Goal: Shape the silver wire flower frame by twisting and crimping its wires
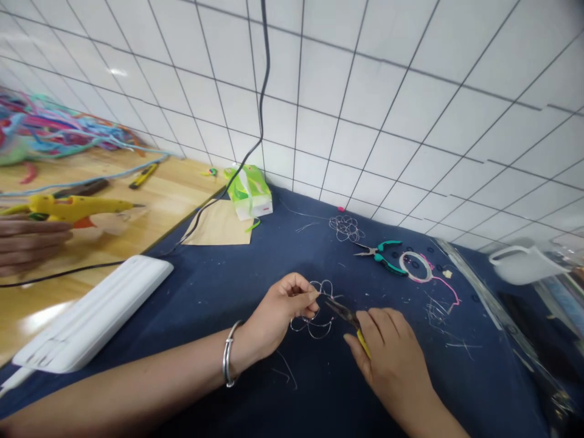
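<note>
My left hand [292,301], with a silver bangle at the wrist, pinches a piece of thin wire bent into several petal-like loops [320,331]. My right hand [387,350] is closed round the yellow handle of a pair of pliers [342,311]. The dark jaws of the pliers point left and reach the wire beside my left fingertips; whether they grip it, I cannot make out. Both hands are above a dark blue cloth [219,316]. Farther back lies another looped wire piece [347,229], with teal-handled pliers [383,255] to its right.
At the left, another person's hand [31,246] is beside a yellow glue gun [82,208]. A white power strip [100,313], a tissue pack [249,191] and a yellow cutter [144,175] lie around. Rightward are a wire spool [416,267], wire scraps [438,313] and a white mug [524,264].
</note>
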`<state>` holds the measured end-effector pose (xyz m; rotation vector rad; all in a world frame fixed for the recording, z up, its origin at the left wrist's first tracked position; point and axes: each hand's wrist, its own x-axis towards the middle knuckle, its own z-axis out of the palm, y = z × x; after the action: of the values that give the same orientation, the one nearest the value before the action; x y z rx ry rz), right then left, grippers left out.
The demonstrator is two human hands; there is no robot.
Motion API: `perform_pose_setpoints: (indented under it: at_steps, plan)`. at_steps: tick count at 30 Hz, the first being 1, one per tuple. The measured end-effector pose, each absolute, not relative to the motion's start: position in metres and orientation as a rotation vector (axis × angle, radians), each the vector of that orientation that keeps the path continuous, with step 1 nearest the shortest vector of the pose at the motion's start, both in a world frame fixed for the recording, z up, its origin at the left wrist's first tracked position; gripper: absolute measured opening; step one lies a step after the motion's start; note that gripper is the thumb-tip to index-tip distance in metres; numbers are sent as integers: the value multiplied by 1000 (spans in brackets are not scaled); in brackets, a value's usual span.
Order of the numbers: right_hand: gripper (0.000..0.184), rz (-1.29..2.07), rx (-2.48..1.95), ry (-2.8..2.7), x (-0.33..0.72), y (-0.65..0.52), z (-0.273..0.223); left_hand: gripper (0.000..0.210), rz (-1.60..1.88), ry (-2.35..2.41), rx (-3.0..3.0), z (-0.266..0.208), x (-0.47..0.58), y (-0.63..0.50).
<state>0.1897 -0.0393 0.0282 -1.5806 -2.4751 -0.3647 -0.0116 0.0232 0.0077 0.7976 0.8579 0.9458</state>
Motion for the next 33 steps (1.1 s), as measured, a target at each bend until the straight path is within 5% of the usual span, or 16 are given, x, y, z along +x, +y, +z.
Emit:
perform_pose_setpoints:
  at_steps: [23, 33]
  plan:
    - [29, -149, -1451, -2334, 197, -45, 33, 12, 950, 871, 824, 6, -11, 25]
    - [28, -446, -1490, -2360, 187, -49, 22, 12, 956, 846, 863, 11, -8, 14]
